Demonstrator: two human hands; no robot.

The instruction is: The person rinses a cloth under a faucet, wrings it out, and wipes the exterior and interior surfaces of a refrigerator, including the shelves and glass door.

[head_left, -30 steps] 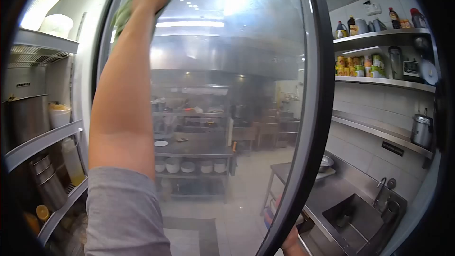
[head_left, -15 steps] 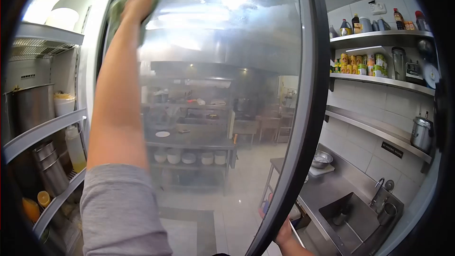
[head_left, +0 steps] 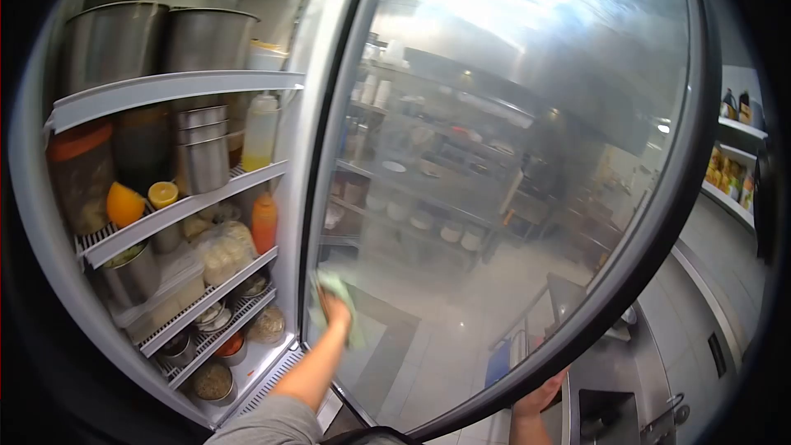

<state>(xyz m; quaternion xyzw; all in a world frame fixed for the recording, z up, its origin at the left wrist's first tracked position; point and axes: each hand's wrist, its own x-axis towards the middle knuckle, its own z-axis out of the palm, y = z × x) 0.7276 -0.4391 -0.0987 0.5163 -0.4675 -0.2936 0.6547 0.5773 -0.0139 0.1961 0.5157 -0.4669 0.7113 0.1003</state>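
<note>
A fridge's glass door [head_left: 494,297] stands open in front of me, its pane hazy and streaked under a dark frame. My left hand [head_left: 334,311] presses a pale green cloth [head_left: 356,331] against the lower left part of the pane, near the hinge side. The cloth is bunched under my fingers and partly hidden by the hand. At the lower right, my right hand [head_left: 540,397] grips the bottom outer edge of the door frame. Some of its fingers are hidden by the frame.
To the left, fridge shelves [head_left: 177,86] hold steel pots [head_left: 210,41], a squeeze bottle of yellow liquid [head_left: 261,136], an orange bottle [head_left: 264,224] and cut oranges [head_left: 163,194]. On the right are a steel sink [head_left: 606,416] and a wall shelf with cans [head_left: 729,169].
My left hand has swept the cloth from the top of the pane down to its lower left. The view has tilted down and turned left; my right hand stays at the door's edge.
</note>
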